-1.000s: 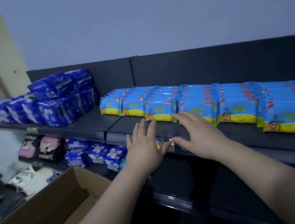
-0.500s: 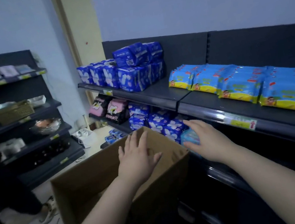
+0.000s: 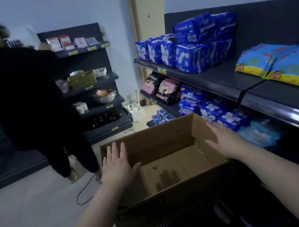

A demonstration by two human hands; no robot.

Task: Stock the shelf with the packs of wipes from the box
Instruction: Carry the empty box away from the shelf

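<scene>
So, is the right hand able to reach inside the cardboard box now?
Probably yes: the right hand is open over the rim of the cardboard box, whose top is uncovered. No packs show on its visible floor.

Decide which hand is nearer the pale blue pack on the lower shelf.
Right. The right hand is at the right wall of the box, just left of the pale blue pack; the left hand is across the box, at its left wall.
</scene>
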